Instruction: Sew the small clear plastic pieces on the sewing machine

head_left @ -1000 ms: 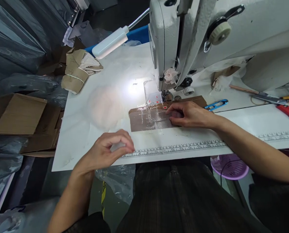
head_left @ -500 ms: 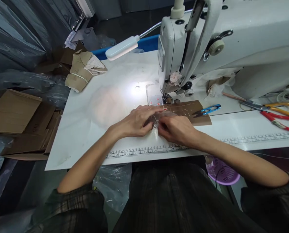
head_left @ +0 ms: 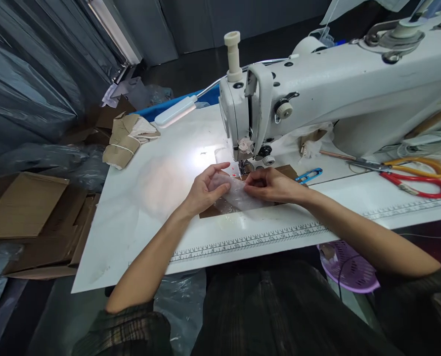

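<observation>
here the left hand (head_left: 204, 190) and right hand (head_left: 270, 185) each pinch an end of the clear plastic piece (head_left: 239, 194), holding it flat over the brown card (head_left: 220, 210) just before the sewing machine (head_left: 317, 99)

You sit at a white table (head_left: 139, 198) with a printed ruler (head_left: 250, 242) along its near edge. A white lamp (head_left: 174, 111) on a gooseneck glares onto it. Grey plastic sheeting (head_left: 31, 89) hangs at your left, above flattened cardboard (head_left: 23, 207). A purple basket (head_left: 350, 267) sits below.
</observation>
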Motion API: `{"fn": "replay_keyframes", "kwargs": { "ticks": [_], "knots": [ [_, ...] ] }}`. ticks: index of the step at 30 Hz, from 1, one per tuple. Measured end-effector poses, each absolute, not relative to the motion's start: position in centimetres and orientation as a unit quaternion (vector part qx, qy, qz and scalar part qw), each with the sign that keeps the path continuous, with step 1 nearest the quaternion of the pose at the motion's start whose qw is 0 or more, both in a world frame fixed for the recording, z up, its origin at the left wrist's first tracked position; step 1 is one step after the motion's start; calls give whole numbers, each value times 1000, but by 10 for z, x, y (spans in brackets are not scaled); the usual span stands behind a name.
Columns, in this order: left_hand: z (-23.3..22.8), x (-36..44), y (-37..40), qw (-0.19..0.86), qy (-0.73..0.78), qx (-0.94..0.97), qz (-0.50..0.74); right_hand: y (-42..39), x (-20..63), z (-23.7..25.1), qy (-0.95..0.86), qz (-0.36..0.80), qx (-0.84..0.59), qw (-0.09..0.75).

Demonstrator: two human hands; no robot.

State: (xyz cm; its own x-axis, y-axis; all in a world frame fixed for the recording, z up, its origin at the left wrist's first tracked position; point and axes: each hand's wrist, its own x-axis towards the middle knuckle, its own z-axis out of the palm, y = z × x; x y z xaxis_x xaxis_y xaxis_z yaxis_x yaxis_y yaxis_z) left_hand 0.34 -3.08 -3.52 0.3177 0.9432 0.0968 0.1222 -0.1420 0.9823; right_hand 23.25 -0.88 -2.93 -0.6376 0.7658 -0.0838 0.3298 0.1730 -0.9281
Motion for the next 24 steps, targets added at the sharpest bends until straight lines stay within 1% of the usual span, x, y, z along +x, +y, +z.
{"fn": "replay_keyframes", "kwargs": {
  "ticks": [4,10,14,17,24],
  "knots": [
    [-36,6,-33,538,427,607,400,-14,228,-30,-755,484,-378,231],
    [-34,10,-35,527,470,583,401,-15,231,-31,-773,468,-359,233],
    [-33,9,-36,525,465,595,392,-16,230,-32,-803,376,-368,279],
    [-32,10,-38,528,461,602,382,-16,227,-34,-829,326,-338,304],
    [-30,12,-42,567,439,588,375,-19,221,-35,-890,219,-289,276]
  ]
}}
